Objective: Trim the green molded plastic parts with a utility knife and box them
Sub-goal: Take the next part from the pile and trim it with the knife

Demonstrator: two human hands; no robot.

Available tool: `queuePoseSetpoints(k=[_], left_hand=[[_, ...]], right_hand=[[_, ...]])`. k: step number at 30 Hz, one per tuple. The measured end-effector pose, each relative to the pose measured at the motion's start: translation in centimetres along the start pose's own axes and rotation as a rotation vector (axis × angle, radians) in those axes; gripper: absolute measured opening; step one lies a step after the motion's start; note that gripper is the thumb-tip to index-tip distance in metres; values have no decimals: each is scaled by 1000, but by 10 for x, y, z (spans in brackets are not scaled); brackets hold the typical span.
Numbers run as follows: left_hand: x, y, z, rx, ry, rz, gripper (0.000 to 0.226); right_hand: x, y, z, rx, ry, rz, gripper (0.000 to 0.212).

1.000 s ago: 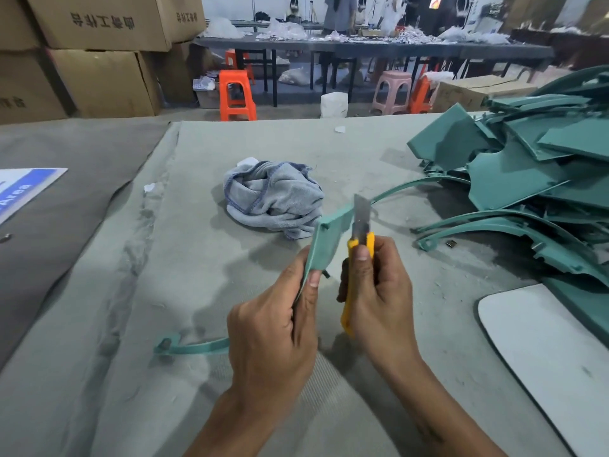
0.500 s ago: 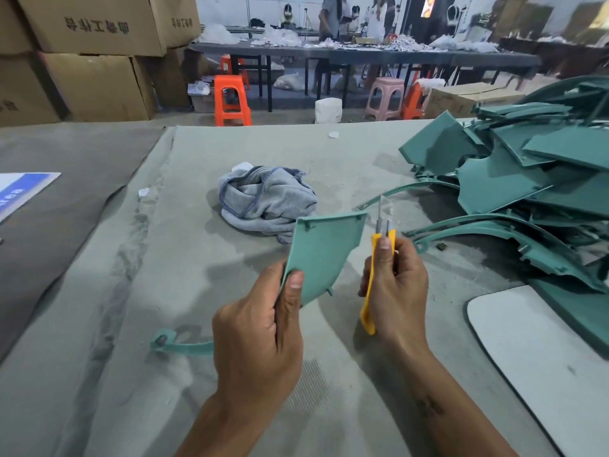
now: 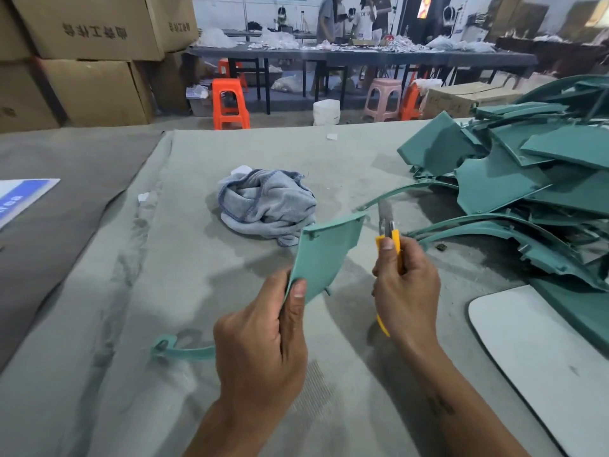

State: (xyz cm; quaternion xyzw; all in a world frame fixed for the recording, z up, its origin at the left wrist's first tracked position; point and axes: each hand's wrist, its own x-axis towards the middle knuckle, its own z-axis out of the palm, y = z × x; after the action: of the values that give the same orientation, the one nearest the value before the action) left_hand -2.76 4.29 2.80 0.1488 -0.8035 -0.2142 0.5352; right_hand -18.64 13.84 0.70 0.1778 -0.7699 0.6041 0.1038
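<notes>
Left hand has its fingers curled round the bottom corner of a flat green part, thumb pressed on the near face, holding it up off the tabletop roughly over the middle, tilted so the wide end points up and right. Right hand is wrapped around a yellow utility knife, thumb up on the slider, blade sticking out and pointing away; the blade sits just beside the part's top right corner, and I can't tell if it's actually touching. The big messy pile of green parts is heaped along the right edge toward the far right corner, with some long curved pieces trailing out toward the middle. There's a thin green offcut strip lying near the front, left of the left wrist. A crumpled grey rag sits past the hands toward the far edge, and a white board pokes in at the near right corner.
</notes>
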Motion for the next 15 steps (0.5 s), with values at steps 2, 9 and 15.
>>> queuePoseSetpoints(k=[2,9,15], left_hand=[[-2,-2,0,26,1,45,36],[-2,-6,5,112,62,321,22],[-1,-10,7,154,129,157,31]], right_hand=[[5,3,-6,-67,4,-10,21],[11,11,-17,-595,-200,-37,28],[14,11,-18,-612,-87,-164,19]])
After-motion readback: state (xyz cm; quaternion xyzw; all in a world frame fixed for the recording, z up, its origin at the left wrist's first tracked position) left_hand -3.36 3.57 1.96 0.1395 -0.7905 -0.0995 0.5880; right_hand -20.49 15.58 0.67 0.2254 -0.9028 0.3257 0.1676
